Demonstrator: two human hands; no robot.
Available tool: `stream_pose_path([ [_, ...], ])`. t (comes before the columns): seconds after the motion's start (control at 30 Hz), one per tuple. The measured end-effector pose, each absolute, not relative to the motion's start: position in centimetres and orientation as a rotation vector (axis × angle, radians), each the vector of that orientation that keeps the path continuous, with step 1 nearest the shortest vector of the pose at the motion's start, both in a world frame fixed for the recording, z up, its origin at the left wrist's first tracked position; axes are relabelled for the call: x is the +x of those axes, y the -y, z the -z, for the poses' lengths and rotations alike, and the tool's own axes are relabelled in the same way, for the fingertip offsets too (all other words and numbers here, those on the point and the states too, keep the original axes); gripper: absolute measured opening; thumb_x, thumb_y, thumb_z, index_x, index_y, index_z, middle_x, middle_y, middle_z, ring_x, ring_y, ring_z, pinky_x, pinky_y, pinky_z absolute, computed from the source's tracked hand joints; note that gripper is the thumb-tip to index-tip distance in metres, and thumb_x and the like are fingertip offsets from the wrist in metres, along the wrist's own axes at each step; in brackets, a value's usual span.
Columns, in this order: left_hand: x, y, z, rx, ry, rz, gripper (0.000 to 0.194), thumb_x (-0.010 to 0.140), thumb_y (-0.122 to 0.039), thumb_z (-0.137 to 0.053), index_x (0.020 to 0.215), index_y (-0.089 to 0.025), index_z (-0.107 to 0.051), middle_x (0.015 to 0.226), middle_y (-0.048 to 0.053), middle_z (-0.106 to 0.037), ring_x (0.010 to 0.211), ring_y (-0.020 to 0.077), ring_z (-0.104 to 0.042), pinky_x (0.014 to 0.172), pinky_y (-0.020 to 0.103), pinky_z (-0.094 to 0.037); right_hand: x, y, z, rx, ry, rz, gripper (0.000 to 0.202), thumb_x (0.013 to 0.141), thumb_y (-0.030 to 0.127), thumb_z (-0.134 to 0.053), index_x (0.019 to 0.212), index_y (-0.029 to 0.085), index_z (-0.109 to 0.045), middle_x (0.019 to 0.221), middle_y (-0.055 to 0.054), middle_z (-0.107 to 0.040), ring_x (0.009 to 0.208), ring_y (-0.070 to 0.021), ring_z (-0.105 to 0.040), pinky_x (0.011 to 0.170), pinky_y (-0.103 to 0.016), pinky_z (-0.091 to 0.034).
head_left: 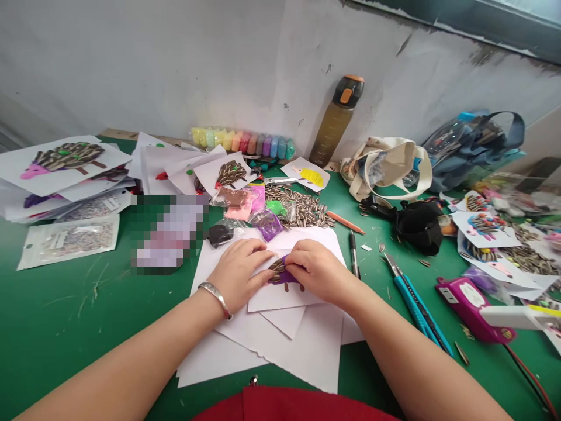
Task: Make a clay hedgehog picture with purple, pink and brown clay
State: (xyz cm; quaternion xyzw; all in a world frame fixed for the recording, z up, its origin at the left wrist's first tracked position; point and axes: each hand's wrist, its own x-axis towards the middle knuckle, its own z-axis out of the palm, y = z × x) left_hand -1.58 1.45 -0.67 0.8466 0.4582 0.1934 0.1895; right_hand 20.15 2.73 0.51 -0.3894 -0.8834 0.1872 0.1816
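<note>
A small purple clay hedgehog with rows of striped sunflower seeds lies on a white paper card in front of me. My left hand rests on the card's left side with fingers stretched out, the thumb tip at the hedgehog's left end. My right hand is pinched over the hedgehog's upper right part; whatever its fingertips hold is hidden. Beyond the hands lies a heap of sunflower seeds. Beside it are bags of clay, among them a purple clay pack and a black clay pack.
Finished seed pictures are stacked at the left. A pen, a blue utility knife with its blade out and a magenta device lie at the right. A bottle stands against the wall near a cloth bag.
</note>
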Motion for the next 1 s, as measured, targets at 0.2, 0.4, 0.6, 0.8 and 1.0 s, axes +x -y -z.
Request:
stream_pose_path([
  [0.2, -1.6, -1.5, 0.7, 2.393, -1.285, -0.547, 0.030, 0.089, -0.031, -0.057, 0.113, -0.017, -0.067, 0.111, 0.010, -0.060, 0.105, 0.0263, -0.054, 0.096, 0.044, -0.043, 20.1, -3.0, -0.7, -1.103, 2.453, -0.564, 0.018, 0.087, 0.011, -0.057, 0.080, 0.018, -0.072, 0.078, -0.004, -0.061, 0.076, -0.0154, -0.055, 0.071, -0.027, -0.042],
  [0.4, -1.8, -1.4, 0.6, 2.390, -1.268, -0.557, 0.031, 0.091, -0.033, -0.052, 0.113, -0.017, -0.068, 0.112, 0.011, -0.060, 0.105, 0.0268, -0.054, 0.095, 0.046, -0.044, 24.2, -5.1, -1.0, -1.474, 2.076, -0.370, 0.022, 0.087, 0.013, -0.053, 0.079, 0.021, -0.073, 0.087, -0.005, -0.067, 0.088, -0.0190, -0.062, 0.076, -0.029, -0.045],
  [0.6, -1.8, -1.5, 0.5, 2.385, -1.256, -0.558, 0.032, 0.094, -0.031, -0.044, 0.112, -0.019, -0.068, 0.110, 0.011, -0.060, 0.104, 0.0263, -0.054, 0.094, 0.046, -0.044, 27.1, -7.3, 0.7, -1.792, 2.032, -0.084, 0.033, 0.090, 0.016, -0.044, 0.104, 0.020, -0.073, 0.099, -0.008, -0.068, 0.088, -0.0203, -0.062, 0.077, -0.031, -0.046],
  [0.8, -1.7, -1.4, 0.2, 2.383, -1.263, -0.542, 0.033, 0.093, -0.032, -0.046, 0.113, -0.017, -0.068, 0.112, 0.012, -0.060, 0.106, 0.0272, -0.054, 0.096, 0.046, -0.043, 26.6, -8.0, 1.4, -1.853, 2.220, 0.045, 0.030, 0.092, 0.016, -0.043, 0.095, 0.017, -0.073, 0.087, -0.011, -0.065, 0.086, -0.0240, -0.058, 0.075, -0.032, -0.041],
  [1.0, -1.7, -1.3, 0.2, 2.408, -1.246, -0.527, 0.034, 0.094, -0.033, -0.046, 0.115, -0.016, -0.067, 0.113, 0.012, -0.060, 0.106, 0.0268, -0.053, 0.096, 0.046, -0.043, 26.3, -7.5, 1.4, -1.883, 2.260, 0.127, 0.033, 0.090, 0.010, -0.041, 0.112, 0.014, -0.066, 0.088, -0.015, -0.062, 0.085, -0.0268, -0.054, 0.072, -0.035, -0.036],
])
